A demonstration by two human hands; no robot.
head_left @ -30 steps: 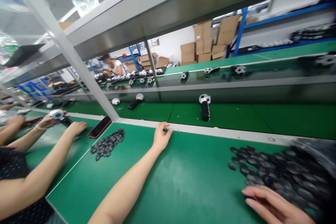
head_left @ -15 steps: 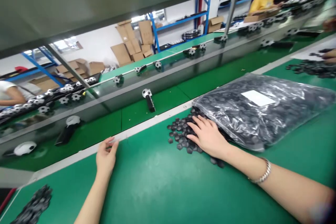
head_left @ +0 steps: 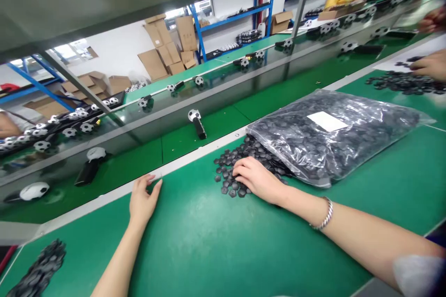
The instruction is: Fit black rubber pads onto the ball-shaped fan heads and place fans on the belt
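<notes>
My left hand [head_left: 144, 199] is held near the pale edge strip of the green table, thumb and fingers apart, with nothing seen between them. My right hand [head_left: 259, 178] rests on a pile of small black pentagon pieces [head_left: 230, 158], its fingers bent and drawn together over some of them. Its fingertips are partly hidden among the pieces. The pile spreads from the mouth of a clear plastic bag [head_left: 369, 134] full of the same black pieces, lying just beyond my right hand with a white label on top.
Another black heap [head_left: 42, 264] lies at the lower left. Beyond the edge strip [head_left: 195, 151], a green conveyor carries dark-handled football-patterned items [head_left: 197, 123]. A metal panel [head_left: 139, 4] hangs overhead. At right, another person's hand [head_left: 430, 65] is over more black pieces.
My right hand has moved left and toward me over the pile, and its spread fingers have drawn together. My left hand has opened slightly wider. The view has shifted a little.
</notes>
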